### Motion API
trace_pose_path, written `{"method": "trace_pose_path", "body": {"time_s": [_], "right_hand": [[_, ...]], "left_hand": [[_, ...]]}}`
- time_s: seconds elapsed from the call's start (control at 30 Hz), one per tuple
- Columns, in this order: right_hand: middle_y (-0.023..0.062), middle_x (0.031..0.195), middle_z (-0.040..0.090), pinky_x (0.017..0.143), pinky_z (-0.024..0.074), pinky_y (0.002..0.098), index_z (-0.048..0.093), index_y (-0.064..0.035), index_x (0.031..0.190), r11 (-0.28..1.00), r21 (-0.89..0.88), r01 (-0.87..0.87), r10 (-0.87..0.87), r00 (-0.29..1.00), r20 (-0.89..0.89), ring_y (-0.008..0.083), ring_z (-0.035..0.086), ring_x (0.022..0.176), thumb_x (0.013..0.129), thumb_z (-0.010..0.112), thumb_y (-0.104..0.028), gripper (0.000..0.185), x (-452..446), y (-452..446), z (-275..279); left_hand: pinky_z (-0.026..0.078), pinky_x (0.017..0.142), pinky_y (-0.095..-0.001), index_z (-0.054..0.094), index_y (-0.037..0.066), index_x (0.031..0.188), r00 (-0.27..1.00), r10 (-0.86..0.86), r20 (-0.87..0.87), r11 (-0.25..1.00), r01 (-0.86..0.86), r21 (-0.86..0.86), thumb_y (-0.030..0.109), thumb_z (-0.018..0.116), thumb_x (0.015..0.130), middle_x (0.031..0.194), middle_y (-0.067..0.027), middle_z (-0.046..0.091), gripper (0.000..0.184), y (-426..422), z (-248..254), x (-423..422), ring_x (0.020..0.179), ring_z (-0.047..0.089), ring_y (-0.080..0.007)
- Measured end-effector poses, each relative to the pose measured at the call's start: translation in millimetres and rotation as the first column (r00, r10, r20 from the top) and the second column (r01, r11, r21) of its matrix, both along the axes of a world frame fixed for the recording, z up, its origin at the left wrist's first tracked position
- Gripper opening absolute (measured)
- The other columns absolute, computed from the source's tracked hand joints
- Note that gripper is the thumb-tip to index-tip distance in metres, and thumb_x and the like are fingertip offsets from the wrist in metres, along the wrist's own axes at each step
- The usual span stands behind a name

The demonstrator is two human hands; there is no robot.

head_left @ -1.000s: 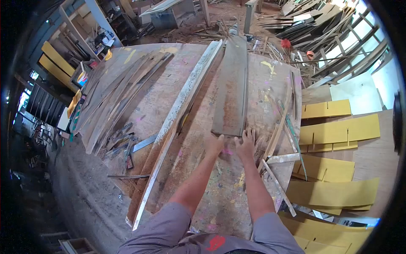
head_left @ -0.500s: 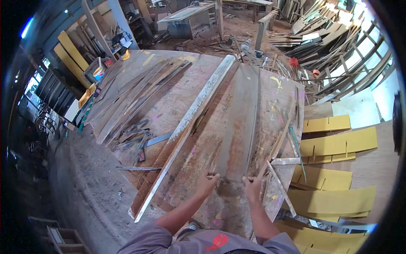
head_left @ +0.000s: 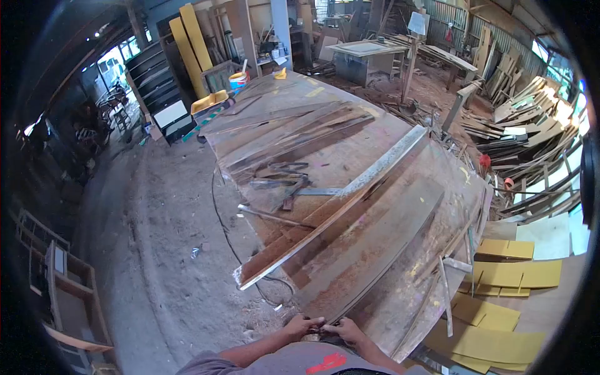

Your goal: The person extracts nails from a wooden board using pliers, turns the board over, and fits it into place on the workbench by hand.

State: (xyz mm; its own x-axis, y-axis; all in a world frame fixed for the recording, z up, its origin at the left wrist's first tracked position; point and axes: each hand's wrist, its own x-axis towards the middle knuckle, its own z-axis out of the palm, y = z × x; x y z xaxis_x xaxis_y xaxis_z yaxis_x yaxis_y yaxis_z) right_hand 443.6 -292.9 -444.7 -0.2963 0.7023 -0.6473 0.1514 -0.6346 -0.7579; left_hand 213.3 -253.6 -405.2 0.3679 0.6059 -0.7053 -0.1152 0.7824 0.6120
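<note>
A long thin wooden board (head_left: 375, 244) lies flat and slanted on the large worktable, a thin dark line running along its right edge. Just off its near end, close to my body, are both hands. My left hand (head_left: 303, 327) has its fingers closed, thumb and fingertips pinched together. Beside it, nearly touching, my right hand (head_left: 347, 332) is also closed with the fingers curled. What lies between the fingertips is too small and dark to make out. Left of the board, a long white-edged straight bar (head_left: 350, 194) crosses the table.
Thin wood strips (head_left: 294, 134) lie across the far left of the worktable (head_left: 331, 156). Dark tools (head_left: 284, 181) cluster by its left edge. Narrow sticks (head_left: 445, 287) lie on the right side. Yellow panels (head_left: 500, 311) stand to the right, and a cable (head_left: 222, 212) trails on the floor.
My view has swung left. The board sits more slanted in view. My hands, earlier apart at the two corners of its near end, have come together closer to my body.
</note>
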Motion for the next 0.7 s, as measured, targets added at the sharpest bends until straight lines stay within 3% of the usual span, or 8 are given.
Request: {"method": "trace_pose_path", "body": {"time_s": [0.1,0.17,0.23,0.3,0.4,0.5,0.53,0.7], "right_hand": [[0.0154,0.098,0.077,0.087,0.0555,0.0392,0.076,0.0003,0.107,0.960,0.104,-0.261,0.204,0.902,0.381,0.0255,0.073,0.094,0.088,0.084,-0.036,0.042,-37,12,71],[0.0209,0.100,0.076,0.089,0.0555,0.0426,0.073,0.0020,0.118,0.992,0.101,0.070,-0.111,0.863,0.493,0.0310,0.073,0.091,0.088,0.080,-0.051,0.061,-41,25,89],[0.0238,0.113,0.074,0.097,0.0519,0.0472,0.066,0.0037,0.130,0.719,0.569,0.400,-0.657,0.658,0.368,0.0361,0.070,0.100,0.091,0.073,-0.055,0.071,-35,17,23],[0.0277,0.139,0.062,0.116,0.0373,0.0522,0.056,0.0042,0.144,0.728,0.664,0.168,-0.652,0.467,0.597,0.0405,0.058,0.130,0.092,0.071,-0.051,0.077,-38,28,48],[0.0287,0.158,0.042,0.127,0.0114,0.0591,0.048,0.0095,0.148,0.800,0.600,0.004,-0.574,0.293,0.764,0.0425,0.026,0.155,0.090,0.072,-0.048,0.085,-60,35,18],[0.0292,0.168,0.024,0.127,-0.0043,0.0618,0.037,0.0110,0.155,0.871,0.488,-0.047,-0.432,0.399,0.809,0.0449,0.007,0.160,0.091,0.068,-0.052,0.095,-95,35,1],[0.0301,0.169,0.020,0.127,-0.0001,0.0628,0.036,0.0133,0.155,0.884,0.465,-0.049,-0.409,0.401,0.820,0.0472,0.009,0.159,0.093,0.067,-0.052,0.095,-108,34,4],[0.0279,0.171,0.015,0.126,-0.0003,0.0643,0.033,0.0111,0.157,0.894,0.441,-0.080,-0.392,0.333,0.857,0.0456,0.005,0.160,0.093,0.067,-0.054,0.097,-141,49,6]], "left_hand": [[0.055,0.077,-0.0327,0.075,-0.004,0.105,0.985,-0.055,-0.161,0.997,0.064,0.048,0.045,0.080,0.091,0.096,-0.0080,0.075,0.051,-35,-5,-77,0.083,0.069,-0.0176],[0.055,0.075,-0.0334,0.076,-0.004,0.103,0.946,-0.104,-0.308,0.994,0.113,0.010,0.048,0.082,0.089,0.097,-0.0088,0.075,0.055,-55,-15,-141,0.083,0.069,-0.0173],[0.055,0.073,-0.0337,0.077,-0.002,0.104,0.835,-0.243,-0.494,0.961,0.276,-0.007,0.051,0.083,0.087,0.096,-0.0091,0.076,0.056,-73,25,-198,0.082,0.068,-0.0163],[0.054,0.071,-0.0334,0.076,-0.002,0.106,0.856,-0.138,-0.498,0.990,0.116,-0.077,0.045,0.083,0.089,0.096,-0.0078,0.075,0.050,-123,-29,-272,0.081,0.067,-0.0151],[0.059,0.072,-0.0373,0.072,-0.003,0.114,0.897,0.122,-0.426,0.986,-0.159,-0.052,0.027,0.078,0.095,0.099,-0.0079,0.074,0.036,-174,-4,-322,0.082,0.069,-0.0172],[0.062,0.074,-0.0403,0.069,-0.003,0.119,0.866,0.232,-0.443,0.945,-0.308,-0.107,0.018,0.074,0.098,0.103,-0.0087,0.073,0.030,-202,7,-358,0.083,0.071,-0.0199],[0.063,0.075,-0.0410,0.069,-0.003,0.120,0.862,0.253,-0.439,0.941,-0.326,-0.096,0.016,0.073,0.098,0.104,-0.0091,0.073,0.030,-211,-4,-370,0.084,0.072,-0.0207],[0.063,0.074,-0.0390,0.067,-0.002,0.124,0.842,0.235,-0.485,0.948,-0.310,-0.079,0.019,0.074,0.098,0.105,-0.0097,0.073,0.035,-220,-34,-394,0.085,0.073,-0.0213]]}}
